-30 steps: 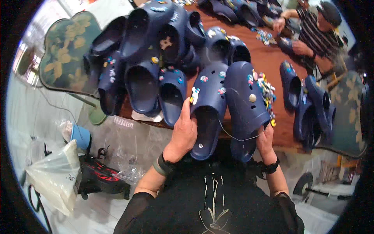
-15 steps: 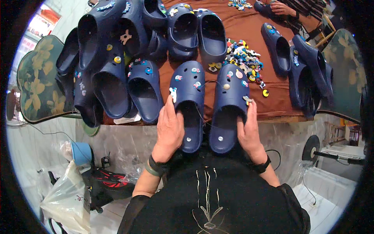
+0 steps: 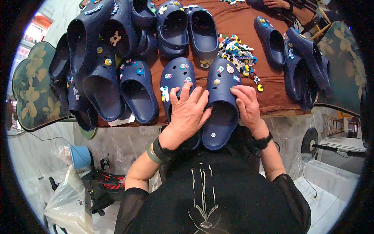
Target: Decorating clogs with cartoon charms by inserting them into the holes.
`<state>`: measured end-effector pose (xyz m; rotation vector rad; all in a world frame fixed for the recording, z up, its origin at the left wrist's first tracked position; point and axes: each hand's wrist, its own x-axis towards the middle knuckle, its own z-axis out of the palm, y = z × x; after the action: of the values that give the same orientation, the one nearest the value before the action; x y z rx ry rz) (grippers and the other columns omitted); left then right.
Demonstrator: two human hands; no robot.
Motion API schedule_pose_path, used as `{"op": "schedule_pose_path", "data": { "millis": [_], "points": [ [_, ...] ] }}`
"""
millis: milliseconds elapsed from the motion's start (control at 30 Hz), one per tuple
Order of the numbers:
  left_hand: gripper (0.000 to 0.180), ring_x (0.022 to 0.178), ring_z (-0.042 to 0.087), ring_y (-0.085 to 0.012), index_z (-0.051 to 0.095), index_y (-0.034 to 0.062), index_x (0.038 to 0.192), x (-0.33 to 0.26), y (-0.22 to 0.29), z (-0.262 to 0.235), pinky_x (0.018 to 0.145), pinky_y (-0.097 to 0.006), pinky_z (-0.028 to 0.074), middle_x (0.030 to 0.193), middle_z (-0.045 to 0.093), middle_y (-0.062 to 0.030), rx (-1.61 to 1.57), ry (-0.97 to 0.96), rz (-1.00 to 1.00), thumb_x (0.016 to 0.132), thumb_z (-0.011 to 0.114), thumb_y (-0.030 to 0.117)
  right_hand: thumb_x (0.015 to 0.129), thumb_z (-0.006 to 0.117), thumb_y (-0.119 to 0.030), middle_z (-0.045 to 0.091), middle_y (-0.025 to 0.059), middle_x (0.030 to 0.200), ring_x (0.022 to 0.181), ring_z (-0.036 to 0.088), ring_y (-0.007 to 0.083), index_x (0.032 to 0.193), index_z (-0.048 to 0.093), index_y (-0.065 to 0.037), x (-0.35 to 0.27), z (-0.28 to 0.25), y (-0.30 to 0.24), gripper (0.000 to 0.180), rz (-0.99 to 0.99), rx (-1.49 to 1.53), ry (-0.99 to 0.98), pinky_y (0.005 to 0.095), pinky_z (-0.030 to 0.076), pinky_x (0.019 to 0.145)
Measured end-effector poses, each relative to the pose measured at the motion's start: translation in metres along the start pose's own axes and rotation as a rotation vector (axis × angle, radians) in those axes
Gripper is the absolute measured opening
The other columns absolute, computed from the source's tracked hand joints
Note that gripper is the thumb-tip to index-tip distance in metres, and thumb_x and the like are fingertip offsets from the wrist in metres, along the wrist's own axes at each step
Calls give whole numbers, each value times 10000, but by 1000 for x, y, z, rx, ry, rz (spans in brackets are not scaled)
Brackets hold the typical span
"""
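Note:
Two navy clogs lie side by side before me, toes away from me. The left clog [image 3: 178, 70] bears swirl charms and a white figure charm at its side. The right clog [image 3: 220, 91] has swirl charms, a pink striped round one and a pale bead-like piece; a thin cord runs between the two. My left hand [image 3: 185, 115] spreads its fingers over the left clog, hiding most of its opening, with the thumb by the right clog's inner edge. At the right clog's outer side, my right hand [image 3: 249, 109] grips the upper's rim, fingers on top.
A heap of colourful shoe charms [image 3: 237, 54] lies beyond the right clog on the brown cloth [image 3: 272, 93]. More navy clogs [image 3: 103, 91] are piled at left, others [image 3: 298, 74] at right. Across the table another person's hand [image 3: 276, 4] shows. A blue bucket [image 3: 80, 156] stands lower left.
My left hand has moved from the left clog's outer side across its top toward the right clog. My right hand's fingers have moved up onto the right clog's upper, covering the side charm.

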<state>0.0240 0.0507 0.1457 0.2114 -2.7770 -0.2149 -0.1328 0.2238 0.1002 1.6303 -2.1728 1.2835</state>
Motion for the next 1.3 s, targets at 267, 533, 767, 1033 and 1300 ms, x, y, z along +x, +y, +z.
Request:
{"op": "schedule_pose_path", "data": {
  "millis": [267, 533, 767, 1033, 1300],
  "points": [
    [457, 1174, 425, -247, 570, 76, 1167, -5, -5, 8, 970, -427, 232, 1173, 541, -33, -54, -16, 60, 755, 675, 243, 806, 677, -51, 479, 103, 691, 649, 489, 273, 681, 505, -29, 16, 24, 21, 214, 14, 108, 238, 356, 422, 581],
    [497, 1166, 410, -244, 551, 64, 1172, 2, -17, 5, 945, -434, 239, 1178, 513, -53, -56, -46, 164, 739, 690, 266, 864, 620, -50, 401, 123, 583, 496, 440, 304, 614, 451, -21, 20, 24, 24, 303, 11, 55, 171, 382, 345, 460],
    [501, 1177, 382, -278, 537, 53, 1176, 1, -18, 9, 952, -456, 234, 1179, 491, -72, -45, -46, 165, 750, 687, 270, 920, 577, -96, 395, 131, 569, 468, 408, 262, 638, 465, 7, 23, 23, 29, 321, 104, 141, 146, 353, 325, 458],
    [413, 1201, 378, -290, 585, 85, 1101, 1, -11, 8, 967, -489, 224, 1122, 529, -53, -98, -76, 42, 749, 680, 278, 929, 600, -248, 426, 117, 571, 490, 444, 281, 701, 494, -18, 14, 25, 22, 341, 175, 132, 224, 357, 387, 496],
    [364, 1220, 359, -291, 603, 86, 1028, 2, -4, 11, 978, -498, 217, 1118, 531, -46, 10, -121, 13, 735, 690, 284, 947, 458, -475, 589, 288, 741, 730, 568, 479, 822, 552, 9, 1, 1, 0, 509, 729, -92, -291, 518, 428, 622]
  ]
}}
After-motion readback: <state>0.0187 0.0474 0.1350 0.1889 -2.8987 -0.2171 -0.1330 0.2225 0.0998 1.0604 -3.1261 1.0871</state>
